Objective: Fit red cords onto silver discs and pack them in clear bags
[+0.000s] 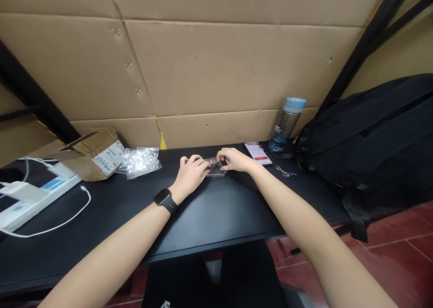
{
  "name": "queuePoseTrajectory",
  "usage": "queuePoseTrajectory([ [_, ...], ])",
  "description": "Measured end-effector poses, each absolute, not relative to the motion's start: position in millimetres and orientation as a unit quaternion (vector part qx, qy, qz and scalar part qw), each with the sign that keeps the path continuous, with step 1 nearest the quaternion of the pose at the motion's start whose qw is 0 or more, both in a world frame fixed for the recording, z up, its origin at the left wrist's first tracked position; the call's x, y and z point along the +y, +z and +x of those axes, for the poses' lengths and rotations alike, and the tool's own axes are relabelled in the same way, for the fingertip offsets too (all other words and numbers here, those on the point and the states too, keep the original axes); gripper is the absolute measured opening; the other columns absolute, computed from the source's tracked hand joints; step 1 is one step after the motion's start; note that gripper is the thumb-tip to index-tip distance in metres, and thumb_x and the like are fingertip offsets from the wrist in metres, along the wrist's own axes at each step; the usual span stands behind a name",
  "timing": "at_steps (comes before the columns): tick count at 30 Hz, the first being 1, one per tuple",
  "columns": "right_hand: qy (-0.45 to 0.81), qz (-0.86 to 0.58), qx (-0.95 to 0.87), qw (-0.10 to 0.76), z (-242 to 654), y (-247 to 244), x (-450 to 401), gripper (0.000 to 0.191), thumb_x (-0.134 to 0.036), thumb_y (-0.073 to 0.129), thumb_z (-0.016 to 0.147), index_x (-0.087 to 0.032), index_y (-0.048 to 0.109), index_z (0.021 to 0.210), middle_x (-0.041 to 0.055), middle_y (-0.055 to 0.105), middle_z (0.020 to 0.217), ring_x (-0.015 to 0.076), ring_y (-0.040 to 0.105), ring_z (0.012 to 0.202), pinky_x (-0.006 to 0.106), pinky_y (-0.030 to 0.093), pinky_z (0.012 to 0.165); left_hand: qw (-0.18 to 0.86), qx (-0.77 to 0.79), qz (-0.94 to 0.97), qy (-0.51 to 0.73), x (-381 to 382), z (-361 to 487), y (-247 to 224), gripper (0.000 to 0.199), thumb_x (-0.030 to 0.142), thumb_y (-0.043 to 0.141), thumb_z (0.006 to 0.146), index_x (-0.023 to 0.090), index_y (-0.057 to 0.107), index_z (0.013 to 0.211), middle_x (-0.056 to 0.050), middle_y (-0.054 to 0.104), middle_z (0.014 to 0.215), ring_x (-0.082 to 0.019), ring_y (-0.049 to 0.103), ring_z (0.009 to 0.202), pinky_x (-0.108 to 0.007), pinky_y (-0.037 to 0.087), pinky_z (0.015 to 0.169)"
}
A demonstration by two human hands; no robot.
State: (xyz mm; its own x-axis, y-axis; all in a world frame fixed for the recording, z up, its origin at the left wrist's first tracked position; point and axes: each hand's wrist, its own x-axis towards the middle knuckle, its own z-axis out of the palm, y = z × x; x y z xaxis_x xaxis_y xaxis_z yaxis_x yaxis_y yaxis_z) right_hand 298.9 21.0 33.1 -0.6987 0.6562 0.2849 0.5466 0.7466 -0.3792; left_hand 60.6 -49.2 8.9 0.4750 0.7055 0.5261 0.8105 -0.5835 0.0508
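A small clear plastic case (216, 173) with bits of red in it lies on the black desk between my two hands. My left hand (191, 174), a dark watch on its wrist, rests over the left side of the case with its fingers curled onto it. From the right, my right hand (236, 159) bends its thumb and index finger around the upper right edge of the case. My fingers partly cover what is inside, and the small red parts are too small to name.
An opened cardboard box (98, 157), a crumpled clear bag (140, 161) and a white power strip (37, 199) sit left. Rightward are a phone (258, 154), a keyring (286, 172), a blue-lidded bottle (287, 123) and a black backpack (372, 145). Cardboard panels (230, 69) stand behind.
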Motion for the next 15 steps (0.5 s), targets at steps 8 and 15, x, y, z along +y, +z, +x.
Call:
queuePoseTrajectory([
  [8, 0.224, -0.333, -0.893, 0.205, 311.2, 56.8, 11.6, 0.009, -0.024, 0.078, 0.078, -0.016, 0.075, 0.077, 0.0008, 0.067, 0.080, 0.0110, 0.054, 0.066, 0.024, 0.039, 0.065, -0.008, -0.493, -0.814, -0.307, -52.3, 56.3, 17.2, 0.018, 0.032, 0.057, 0.098, 0.027, 0.072, 0.091, -0.003, 0.077, 0.106, -0.027, 0.056, 0.121, -0.049, 0.025, 0.099],
  [15, 0.389, -0.359, -0.823, 0.208, 312.1, 65.5, 3.3, 0.019, -0.030, 0.078, 0.072, -0.014, 0.069, 0.078, 0.0036, 0.073, 0.076, 0.0129, 0.060, 0.065, 0.024, 0.044, 0.064, -0.109, -0.531, -0.769, -0.338, -63.4, 63.1, 30.5, 0.016, 0.034, 0.055, 0.095, 0.026, 0.063, 0.107, -0.001, 0.078, 0.090, -0.026, 0.063, 0.111, -0.045, 0.029, 0.098],
])
